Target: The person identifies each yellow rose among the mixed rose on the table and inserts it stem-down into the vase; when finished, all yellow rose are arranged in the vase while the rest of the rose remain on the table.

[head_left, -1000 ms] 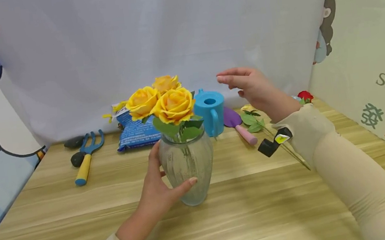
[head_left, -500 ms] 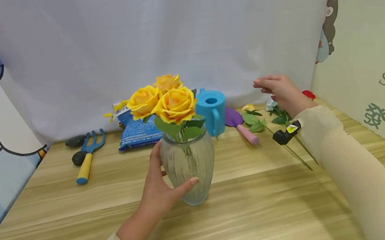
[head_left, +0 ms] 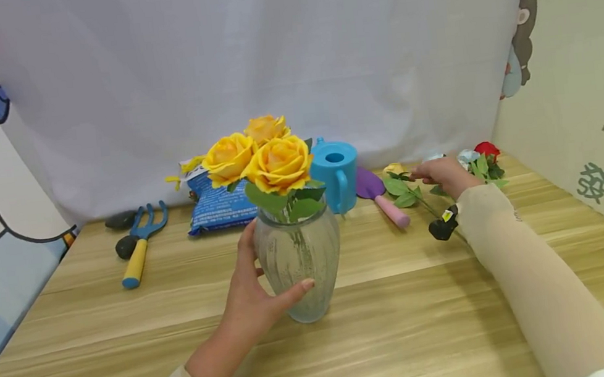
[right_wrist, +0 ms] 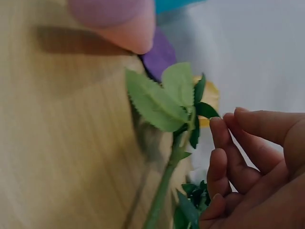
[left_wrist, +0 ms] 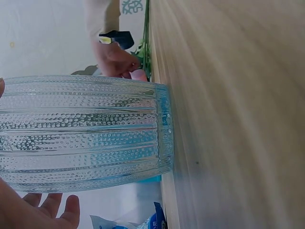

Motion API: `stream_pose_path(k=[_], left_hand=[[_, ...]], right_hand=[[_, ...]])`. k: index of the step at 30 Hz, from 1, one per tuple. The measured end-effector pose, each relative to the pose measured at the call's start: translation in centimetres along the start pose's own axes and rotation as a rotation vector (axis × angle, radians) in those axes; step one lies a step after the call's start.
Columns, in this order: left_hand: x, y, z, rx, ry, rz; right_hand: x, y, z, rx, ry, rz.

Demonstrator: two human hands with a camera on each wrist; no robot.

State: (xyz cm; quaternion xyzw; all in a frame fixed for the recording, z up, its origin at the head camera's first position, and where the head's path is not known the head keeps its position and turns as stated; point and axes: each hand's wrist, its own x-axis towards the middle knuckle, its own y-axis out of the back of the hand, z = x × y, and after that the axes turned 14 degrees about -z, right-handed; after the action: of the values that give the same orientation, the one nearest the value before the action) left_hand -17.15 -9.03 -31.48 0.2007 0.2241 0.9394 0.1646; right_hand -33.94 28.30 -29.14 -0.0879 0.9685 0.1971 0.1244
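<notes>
A ribbed clear glass vase (head_left: 310, 256) stands upright on the table, holding three yellow roses (head_left: 280, 165) with green leaves. My left hand (head_left: 245, 307) grips its side, thumb across the front and fingers round the left. In the left wrist view the vase (left_wrist: 86, 133) fills the middle. At the back right, my right hand (head_left: 446, 175) is over the loose flowers. The right wrist view shows its fingertips right at a dark leaf of a yellow rose (right_wrist: 214, 94) lying on the table, with larger pale leaves (right_wrist: 159, 102) beside them.
Behind the vase are a blue watering can (head_left: 336, 175) and a blue printed bag (head_left: 220, 203). A purple trowel (head_left: 392, 211) lies right of the can. Light blue (head_left: 467, 157) and red (head_left: 486, 149) flowers lie far right. A yellow-handled hand fork (head_left: 137, 263) lies left near dark stones (head_left: 126, 247).
My right hand has moved right from beside the bouquet, then down to the loose flowers at the back right. My left hand keeps its grip on the vase.
</notes>
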Motion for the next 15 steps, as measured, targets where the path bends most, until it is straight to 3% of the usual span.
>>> stream_pose_path(k=[3, 15], left_hand=[[-0.1, 0.0, 0.1, -0.009, 0.010, -0.002], [-0.1, 0.0, 0.1, -0.008, 0.028, -0.002]], right_hand=[[0.5, -0.7, 0.6, -0.023, -0.007, -0.025], [2.3, -1.5, 2.0, -0.031, -0.022, 0.071]])
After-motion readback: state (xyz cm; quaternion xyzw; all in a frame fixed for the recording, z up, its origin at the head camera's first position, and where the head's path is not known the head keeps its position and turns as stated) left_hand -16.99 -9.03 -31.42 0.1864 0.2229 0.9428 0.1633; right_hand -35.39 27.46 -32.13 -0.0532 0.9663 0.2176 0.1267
